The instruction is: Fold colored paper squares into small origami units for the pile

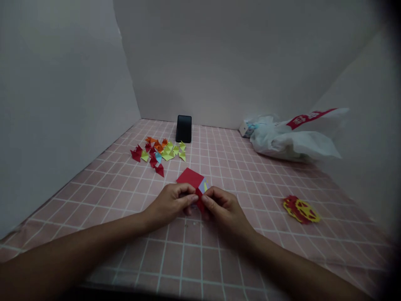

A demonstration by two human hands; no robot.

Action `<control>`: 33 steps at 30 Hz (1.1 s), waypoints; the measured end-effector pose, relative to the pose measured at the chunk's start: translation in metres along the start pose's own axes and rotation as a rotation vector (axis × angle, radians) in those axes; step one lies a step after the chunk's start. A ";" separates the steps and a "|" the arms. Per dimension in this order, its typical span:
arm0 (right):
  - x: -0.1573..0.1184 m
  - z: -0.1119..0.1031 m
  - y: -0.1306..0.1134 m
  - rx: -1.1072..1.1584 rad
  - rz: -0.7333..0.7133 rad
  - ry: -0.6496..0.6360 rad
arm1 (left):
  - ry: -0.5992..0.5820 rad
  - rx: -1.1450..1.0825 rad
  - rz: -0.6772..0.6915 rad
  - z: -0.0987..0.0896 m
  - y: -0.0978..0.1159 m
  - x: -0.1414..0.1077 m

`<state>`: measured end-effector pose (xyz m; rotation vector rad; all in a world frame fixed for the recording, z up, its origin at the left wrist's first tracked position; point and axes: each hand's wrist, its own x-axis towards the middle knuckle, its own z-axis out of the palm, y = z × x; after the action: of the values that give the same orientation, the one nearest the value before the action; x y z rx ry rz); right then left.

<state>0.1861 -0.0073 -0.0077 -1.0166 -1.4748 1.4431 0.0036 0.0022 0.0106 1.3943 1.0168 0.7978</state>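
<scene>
Near the middle of the table, my left hand and my right hand meet over a small piece of red folded paper. Thumb and fingers of each hand pinch one side of it. Part of the paper is hidden behind the fingers, so its exact shape cannot be made out. Just beyond the hands lies a flat red paper square. Beside that, a lilac paper with yellow marks partly shows.
Several small folded paper shapes in red, orange, yellow and blue lie at the back left. A black phone leans near the back wall. White plastic bag at back right; red and yellow paper cutouts at right. Pink checked tablecloth underneath.
</scene>
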 end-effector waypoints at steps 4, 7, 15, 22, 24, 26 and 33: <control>0.000 0.002 0.001 0.000 0.041 0.009 | 0.059 -0.138 -0.062 0.003 -0.003 0.001; 0.000 0.002 0.003 -0.004 0.039 0.003 | 0.095 -0.193 -0.039 0.004 -0.005 0.002; -0.002 0.002 0.004 -0.034 -0.015 0.015 | 0.114 -0.168 0.057 0.006 -0.007 0.000; -0.001 0.001 0.005 -0.084 -0.053 0.013 | 0.106 -0.139 0.064 0.005 -0.007 0.001; -0.001 0.001 0.003 -0.080 -0.053 0.007 | 0.098 -0.102 0.067 0.004 -0.007 0.000; -0.001 0.002 0.001 -0.073 -0.044 -0.001 | 0.101 -0.054 0.073 0.004 -0.007 -0.001; -0.002 0.002 -0.003 -0.056 -0.034 -0.010 | 0.110 -0.019 0.044 0.005 -0.004 -0.002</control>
<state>0.1849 -0.0096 -0.0050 -1.0144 -1.5406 1.3917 0.0068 -0.0018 0.0060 1.3730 1.0634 0.9224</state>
